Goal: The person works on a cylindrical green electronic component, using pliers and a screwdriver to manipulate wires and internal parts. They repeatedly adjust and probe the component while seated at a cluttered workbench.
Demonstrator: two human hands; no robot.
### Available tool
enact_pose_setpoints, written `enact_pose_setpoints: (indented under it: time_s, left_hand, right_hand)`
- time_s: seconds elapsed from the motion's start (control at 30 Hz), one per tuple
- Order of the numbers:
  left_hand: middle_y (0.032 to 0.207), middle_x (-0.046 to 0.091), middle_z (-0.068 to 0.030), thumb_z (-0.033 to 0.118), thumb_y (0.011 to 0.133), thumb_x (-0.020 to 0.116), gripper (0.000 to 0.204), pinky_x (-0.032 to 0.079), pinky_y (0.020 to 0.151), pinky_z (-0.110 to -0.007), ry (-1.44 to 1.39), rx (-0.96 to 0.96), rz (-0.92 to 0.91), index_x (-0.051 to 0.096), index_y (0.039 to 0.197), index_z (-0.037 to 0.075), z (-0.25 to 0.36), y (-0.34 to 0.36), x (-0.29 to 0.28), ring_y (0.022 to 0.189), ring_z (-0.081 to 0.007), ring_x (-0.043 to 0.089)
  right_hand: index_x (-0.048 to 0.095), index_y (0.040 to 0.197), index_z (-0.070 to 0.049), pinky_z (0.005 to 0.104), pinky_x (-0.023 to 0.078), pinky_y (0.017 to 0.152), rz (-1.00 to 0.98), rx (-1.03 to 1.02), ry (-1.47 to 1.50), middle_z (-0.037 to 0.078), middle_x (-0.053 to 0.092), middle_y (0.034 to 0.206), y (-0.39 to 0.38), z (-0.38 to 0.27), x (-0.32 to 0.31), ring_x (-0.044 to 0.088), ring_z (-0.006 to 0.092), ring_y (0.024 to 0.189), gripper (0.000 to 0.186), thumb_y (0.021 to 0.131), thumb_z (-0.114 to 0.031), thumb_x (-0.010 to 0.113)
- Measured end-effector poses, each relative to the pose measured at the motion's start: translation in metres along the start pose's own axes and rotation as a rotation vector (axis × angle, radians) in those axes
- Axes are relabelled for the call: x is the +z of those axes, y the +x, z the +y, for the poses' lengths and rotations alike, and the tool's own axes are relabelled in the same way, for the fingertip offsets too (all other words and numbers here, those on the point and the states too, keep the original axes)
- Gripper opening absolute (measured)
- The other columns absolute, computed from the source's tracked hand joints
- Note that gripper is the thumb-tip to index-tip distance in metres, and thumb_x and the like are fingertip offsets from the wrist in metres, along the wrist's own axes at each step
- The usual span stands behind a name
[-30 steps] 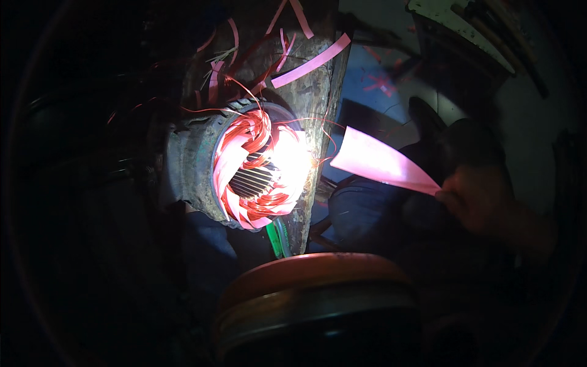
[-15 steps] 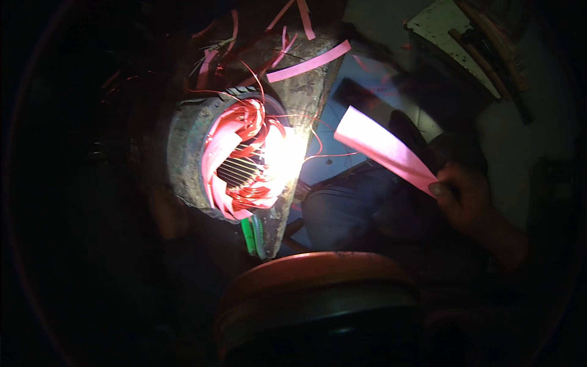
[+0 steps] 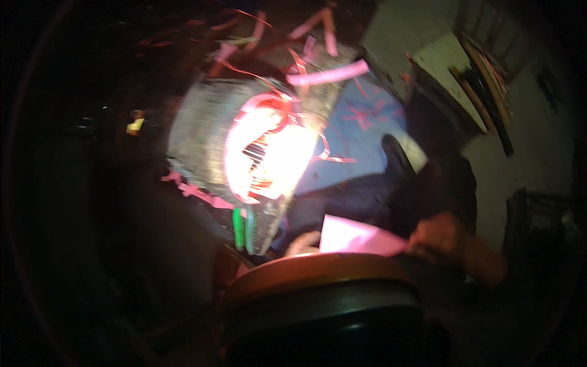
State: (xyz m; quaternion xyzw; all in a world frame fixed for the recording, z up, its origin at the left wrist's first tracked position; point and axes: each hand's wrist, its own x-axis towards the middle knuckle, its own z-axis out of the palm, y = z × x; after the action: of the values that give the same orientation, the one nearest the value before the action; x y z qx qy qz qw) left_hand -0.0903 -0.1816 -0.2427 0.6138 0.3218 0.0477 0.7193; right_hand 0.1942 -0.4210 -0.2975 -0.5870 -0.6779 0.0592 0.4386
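Note:
My right hand (image 3: pixel 441 238) is closed on the right end of a pink insulation paper strip (image 3: pixel 358 236), low in the view. At the strip's left edge is my left hand (image 3: pixel 304 243); its fingers are blurred and partly cut off by a dark orange rim, so its grip is unclear. Beyond both hands lies a motor stator (image 3: pixel 205 134), a grey ribbed cylinder on its side. Red copper windings (image 3: pixel 282 109) and pink paper line its open end, which is mostly washed out by bright light. Thin loose wires trail out of it to the right.
The stator rests on a worn board (image 3: pixel 319 101) strewn with pink paper scraps (image 3: pixel 328 73). A green-handled tool (image 3: pixel 238 227) lies at the board's near end. The orange rim (image 3: pixel 318 264) blocks the lower middle. At the far right is a pale panel (image 3: pixel 449 73) with dark sticks.
My right hand has brought the pink strip down and to the left. My left hand has left the stator's near side and come to the strip's left edge. The view has shifted slightly.

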Motion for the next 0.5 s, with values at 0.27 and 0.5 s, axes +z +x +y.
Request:
enact_pose_setpoints:
  time_s: [0.27,0.5]
  left_hand:
    - [0.102,0.071,0.0022,0.027,0.112,0.066,0.03,0.052,0.08,-0.025,0.129,-0.308,-0.118,0.07,0.13,0.003,-0.022,-0.011,-0.016,0.089,-0.0061,0.063]
    - [0.092,0.073,0.0,0.029,0.114,0.06,0.031,0.052,0.072,-0.027,0.36,-0.32,-0.107,0.072,0.124,0.003,-0.032,-0.018,-0.029,0.078,-0.007,0.062]
  right_hand:
    - [0.065,0.083,-0.014,0.0364,0.054,0.05,-0.193,-0.04,-0.146,0.004,0.058,0.076,0.005,-0.02,0.008,0.063,0.021,0.059,0.03,0.097,-0.035,0.08]
    - [0.069,0.109,-0.011,0.0448,0.058,0.077,-0.412,0.167,-0.174,0.011,0.067,0.102,0.026,-0.031,0.007,0.068,0.0275,0.089,0.035,0.097,-0.041,0.08]
